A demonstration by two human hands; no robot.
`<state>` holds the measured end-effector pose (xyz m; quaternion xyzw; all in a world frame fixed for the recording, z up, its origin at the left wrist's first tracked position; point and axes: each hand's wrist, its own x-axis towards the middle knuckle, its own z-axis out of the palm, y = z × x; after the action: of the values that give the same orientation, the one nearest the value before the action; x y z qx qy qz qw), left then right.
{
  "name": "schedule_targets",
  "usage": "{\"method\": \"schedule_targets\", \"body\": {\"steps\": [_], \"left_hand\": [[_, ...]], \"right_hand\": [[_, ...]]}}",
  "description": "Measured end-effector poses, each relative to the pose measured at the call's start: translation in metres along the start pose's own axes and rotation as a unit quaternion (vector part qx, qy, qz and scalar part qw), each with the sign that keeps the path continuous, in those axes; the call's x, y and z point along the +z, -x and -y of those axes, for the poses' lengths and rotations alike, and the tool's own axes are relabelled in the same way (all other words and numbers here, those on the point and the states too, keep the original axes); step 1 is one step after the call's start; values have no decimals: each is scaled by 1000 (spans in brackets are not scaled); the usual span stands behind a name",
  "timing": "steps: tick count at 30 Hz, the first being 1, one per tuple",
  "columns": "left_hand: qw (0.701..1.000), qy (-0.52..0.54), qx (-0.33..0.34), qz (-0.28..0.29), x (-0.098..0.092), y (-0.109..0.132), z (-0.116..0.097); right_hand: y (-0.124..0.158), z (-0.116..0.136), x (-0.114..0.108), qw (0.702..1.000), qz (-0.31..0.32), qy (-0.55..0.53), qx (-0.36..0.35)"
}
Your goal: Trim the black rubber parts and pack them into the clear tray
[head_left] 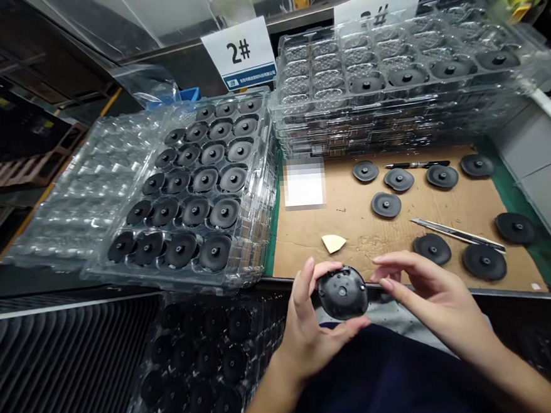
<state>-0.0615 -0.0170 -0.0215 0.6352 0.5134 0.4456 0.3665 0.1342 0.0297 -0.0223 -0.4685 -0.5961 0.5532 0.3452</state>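
Left hand: My left hand (303, 333) was curled around the round black moulded part (342, 293), thumb up one side and fingers under the lower edge, holding it firmly.

Right hand: My right hand (427, 293) was half open and raised, its fingers spread and stopping just beside the part's right edge; it held nothing.

Arms: Both forearms came in from the bottom of the frame, angled toward each other above my dark lap.

The part: Held in the air between my hands, just in front of the table edge, its central hole facing up.

Bench: A cardboard sheet (390, 223) carried eight loose black discs (399, 179), a utility knife (457, 235), a black pen (417, 165) and a pale triangular scrap (333, 243).

Trays: A clear blister tray (255, 189) held rows of matching discs to the left; a stack of clear trays (392, 123) stood behind the cardboard.

Sign: A white card marked "2#" (239, 52) stood at the back.
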Motion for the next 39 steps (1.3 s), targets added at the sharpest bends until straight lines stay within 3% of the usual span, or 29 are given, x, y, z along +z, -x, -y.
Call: {"method": "schedule_targets", "body": {"steps": [3,6,9,12,20,24,30,35,39], "left_hand": [[1000,22,-15,1,1,3,0],[993,81,-75,33,1,5,-2],[975,158,-130,81,1,3,-6],[967,184,-142,104,4,-2,-12],[938,234,-195,166,12,-10,-14],[941,228,-174,180,15,-16,-12],[943,211,-156,205,17,-25,-9],[959,197,-122,160,20,-22,-6],[974,185,-56,116,21,-22,-4]], "right_hand": [[-10,15,-4,991,131,-17,14],[-20,25,-7,967,239,-71,44],[-26,29,-10,936,301,-165,76],[-27,30,-13,914,326,-224,95],[-21,28,-23,902,328,-250,129],[-25,23,-30,900,330,-238,158],[-28,26,-37,909,339,-201,138],[-21,26,-34,917,302,-227,128],[-15,25,-31,934,247,-221,131]]}}
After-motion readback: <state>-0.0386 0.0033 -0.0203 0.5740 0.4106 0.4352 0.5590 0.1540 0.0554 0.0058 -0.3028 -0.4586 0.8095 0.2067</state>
